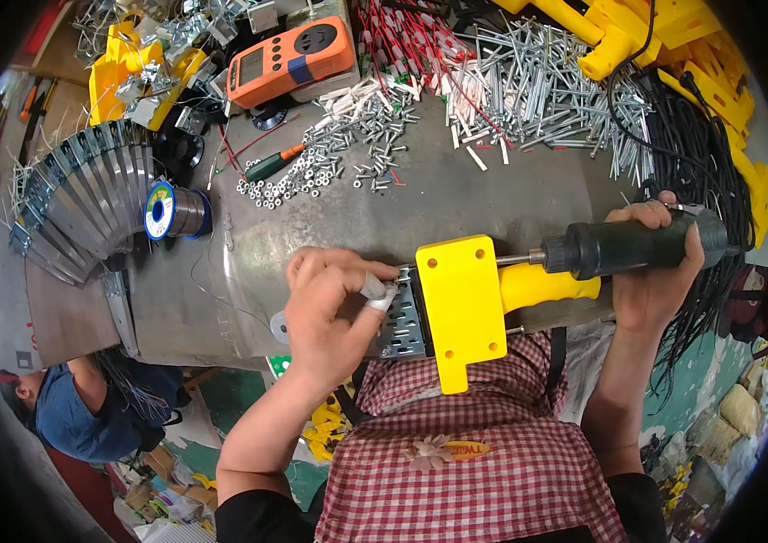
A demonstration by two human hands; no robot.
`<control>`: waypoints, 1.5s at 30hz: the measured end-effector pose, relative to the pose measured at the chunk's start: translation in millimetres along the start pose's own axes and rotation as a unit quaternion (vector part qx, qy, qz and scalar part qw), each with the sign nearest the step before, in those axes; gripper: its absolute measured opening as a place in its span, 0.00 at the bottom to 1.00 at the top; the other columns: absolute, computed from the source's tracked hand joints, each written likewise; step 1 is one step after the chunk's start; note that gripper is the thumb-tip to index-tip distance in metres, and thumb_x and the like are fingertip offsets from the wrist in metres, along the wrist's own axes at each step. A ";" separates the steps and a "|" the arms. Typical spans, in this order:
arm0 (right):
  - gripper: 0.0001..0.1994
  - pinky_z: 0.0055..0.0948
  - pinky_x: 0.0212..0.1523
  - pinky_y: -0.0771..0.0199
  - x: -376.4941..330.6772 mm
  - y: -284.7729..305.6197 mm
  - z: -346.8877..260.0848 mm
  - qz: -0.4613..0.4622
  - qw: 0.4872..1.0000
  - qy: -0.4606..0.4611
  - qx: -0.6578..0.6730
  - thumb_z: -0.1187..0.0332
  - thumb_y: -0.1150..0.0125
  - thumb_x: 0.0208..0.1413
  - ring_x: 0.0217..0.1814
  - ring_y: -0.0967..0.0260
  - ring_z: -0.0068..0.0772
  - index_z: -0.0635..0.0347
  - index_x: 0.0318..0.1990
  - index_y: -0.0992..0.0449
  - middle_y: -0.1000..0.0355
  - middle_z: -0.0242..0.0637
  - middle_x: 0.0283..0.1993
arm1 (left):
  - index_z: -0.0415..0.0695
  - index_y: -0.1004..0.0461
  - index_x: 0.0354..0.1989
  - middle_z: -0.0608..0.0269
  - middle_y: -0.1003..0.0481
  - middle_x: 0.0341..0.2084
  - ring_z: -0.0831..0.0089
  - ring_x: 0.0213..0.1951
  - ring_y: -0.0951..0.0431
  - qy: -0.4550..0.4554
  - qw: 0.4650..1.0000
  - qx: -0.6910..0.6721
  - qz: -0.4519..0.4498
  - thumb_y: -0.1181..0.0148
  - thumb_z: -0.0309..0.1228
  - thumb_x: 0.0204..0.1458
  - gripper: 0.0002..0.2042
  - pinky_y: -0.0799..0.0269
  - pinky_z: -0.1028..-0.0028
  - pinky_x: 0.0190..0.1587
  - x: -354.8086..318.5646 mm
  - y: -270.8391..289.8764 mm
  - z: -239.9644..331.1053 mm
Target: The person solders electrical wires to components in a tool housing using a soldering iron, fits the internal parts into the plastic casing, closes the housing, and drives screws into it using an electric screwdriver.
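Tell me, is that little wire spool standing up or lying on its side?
On its side. The wire spool rests on the metal table, with one round blue-and-white end facing sideways toward the camera.

left hand (334, 303): on metal bracket (402, 326) | right hand (655, 271): grips electric screwdriver (633, 246)

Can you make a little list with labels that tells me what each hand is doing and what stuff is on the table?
left hand: left hand pinches a small part at the metal plate
right hand: right hand grips a dark power screwdriver
screwdriver tip: points left, into the yellow plastic housing
table: grey metal worktop
behind the hands: loose screws, orange meter, wire spool, black cables
stacked left: fanned metal plates
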State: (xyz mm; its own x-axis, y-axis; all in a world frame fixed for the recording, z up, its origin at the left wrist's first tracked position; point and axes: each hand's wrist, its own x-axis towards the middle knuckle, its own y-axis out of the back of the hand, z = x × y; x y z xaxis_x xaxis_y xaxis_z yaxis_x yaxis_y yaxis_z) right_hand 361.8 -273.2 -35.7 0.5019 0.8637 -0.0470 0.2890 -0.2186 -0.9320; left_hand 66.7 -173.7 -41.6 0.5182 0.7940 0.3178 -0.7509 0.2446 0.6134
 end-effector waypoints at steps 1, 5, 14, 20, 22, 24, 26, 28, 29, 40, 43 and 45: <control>0.19 0.41 0.58 0.44 0.4 0.5 -0.5 0.001 1.000 0.001 0.002 0.63 0.43 0.53 0.42 0.39 0.29 0.59 0.50 0.38 0.40 0.30 0.36 | 0.45 0.34 0.24 0.68 0.22 0.29 0.68 0.36 0.29 -0.001 1.000 -0.001 0.000 0.40 0.19 0.34 0.10 0.44 0.65 0.50 0.0 -0.8 0.4; 0.19 0.41 0.57 0.43 1.0 1.3 -1.8 0.012 1.000 -0.001 -0.006 0.63 0.43 0.53 0.42 0.39 0.29 0.59 0.50 0.38 0.39 0.30 0.35 | 0.44 0.33 0.25 0.66 0.22 0.29 0.66 0.35 0.29 -0.001 1.000 -0.009 0.009 0.40 0.19 0.34 0.10 0.39 0.65 0.47 0.5 -3.4 1.6; 0.16 0.37 0.53 0.40 7.0 -9.1 5.0 0.044 0.996 0.000 -0.080 0.60 0.48 0.55 0.40 0.37 0.26 0.57 0.47 0.37 0.38 0.29 0.35 | 0.40 0.32 0.30 0.58 0.24 0.34 0.60 0.36 0.27 -0.020 1.000 -0.011 0.010 0.39 0.18 0.37 0.11 0.32 0.63 0.43 5.9 -3.4 3.3; 0.15 0.35 0.53 0.40 6.1 -7.7 4.8 0.047 0.994 -0.011 -0.101 0.60 0.48 0.55 0.40 0.37 0.23 0.55 0.46 0.38 0.39 0.27 0.36 | 0.39 0.33 0.34 0.54 0.25 0.37 0.56 0.35 0.25 -0.016 0.999 -0.018 -0.031 0.40 0.18 0.38 0.13 0.29 0.67 0.38 -1.4 -6.0 0.3; 0.15 0.34 0.53 0.40 6.1 -7.6 4.8 0.051 0.995 -0.002 -0.085 0.60 0.48 0.55 0.41 0.37 0.23 0.55 0.46 0.38 0.39 0.27 0.36 | 0.39 0.33 0.34 0.54 0.25 0.37 0.55 0.35 0.25 -0.030 0.999 -0.029 -0.035 0.41 0.18 0.38 0.13 0.29 0.67 0.36 0.3 -5.1 0.0; 0.15 0.34 0.53 0.40 6.0 -8.3 4.7 0.043 0.994 -0.003 -0.097 0.61 0.48 0.55 0.41 0.37 0.23 0.55 0.46 0.38 0.39 0.27 0.36 | 0.39 0.33 0.33 0.54 0.25 0.37 0.54 0.34 0.24 -0.030 0.998 -0.030 -0.045 0.42 0.17 0.38 0.12 0.28 0.65 0.37 1.2 -5.9 -0.7; 0.15 0.34 0.53 0.40 6.6 -8.3 4.7 0.036 0.994 -0.002 -0.107 0.61 0.48 0.55 0.42 0.37 0.23 0.56 0.46 0.38 0.39 0.27 0.36 | 0.39 0.33 0.33 0.54 0.24 0.37 0.54 0.34 0.24 -0.043 0.998 -0.031 -0.032 0.42 0.17 0.37 0.12 0.28 0.65 0.37 2.4 -6.9 -2.4; 0.15 0.34 0.54 0.41 7.1 -7.0 3.2 0.028 0.996 -0.007 -0.089 0.61 0.48 0.55 0.42 0.38 0.23 0.56 0.46 0.38 0.39 0.27 0.36 | 0.39 0.33 0.33 0.54 0.24 0.37 0.54 0.35 0.24 -0.060 0.997 -0.032 -0.023 0.42 0.17 0.37 0.13 0.28 0.64 0.37 2.3 -9.0 -3.4; 0.15 0.34 0.54 0.41 7.2 -6.4 2.9 0.029 0.995 -0.006 -0.090 0.61 0.48 0.55 0.42 0.38 0.23 0.56 0.46 0.38 0.39 0.27 0.36 | 0.39 0.33 0.33 0.54 0.24 0.37 0.53 0.35 0.24 -0.048 0.998 -0.038 -0.029 0.42 0.17 0.36 0.13 0.29 0.64 0.38 1.7 -9.5 -3.5; 0.19 0.39 0.54 0.41 7.3 -10.8 -0.6 0.060 0.982 0.045 -0.172 0.57 0.51 0.57 0.41 0.38 0.26 0.57 0.50 0.40 0.39 0.28 0.36 | 0.40 0.35 0.37 0.54 0.27 0.36 0.52 0.38 0.29 -0.024 0.995 0.027 -0.092 0.46 0.16 0.42 0.12 0.36 0.62 0.44 6.1 -14.0 3.7; 0.20 0.39 0.53 0.40 -0.7 -11.9 -19.7 0.018 0.990 0.036 -0.135 0.56 0.52 0.57 0.40 0.38 0.26 0.58 0.53 0.38 0.38 0.28 0.34 | 0.40 0.35 0.38 0.53 0.29 0.35 0.53 0.39 0.30 -0.010 0.995 0.046 -0.087 0.46 0.17 0.40 0.14 0.38 0.59 0.45 7.9 -15.0 2.7; 0.21 0.39 0.52 0.40 -11.7 -13.3 -29.9 0.008 0.993 0.037 -0.114 0.56 0.52 0.57 0.39 0.39 0.25 0.58 0.53 0.38 0.38 0.28 0.34 | 0.40 0.35 0.38 0.54 0.29 0.35 0.53 0.39 0.30 -0.002 0.995 0.044 -0.094 0.46 0.17 0.42 0.13 0.37 0.60 0.45 8.9 -15.8 4.5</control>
State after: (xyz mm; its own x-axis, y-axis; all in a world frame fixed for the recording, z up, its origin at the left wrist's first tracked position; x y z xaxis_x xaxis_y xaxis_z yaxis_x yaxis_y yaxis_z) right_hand 376.5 -294.0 -12.1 0.5644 0.8250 -0.0268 0.4525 -0.3364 -0.8259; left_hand 85.1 -173.0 -45.3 0.6477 0.7367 0.1946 -0.6018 0.3380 0.7236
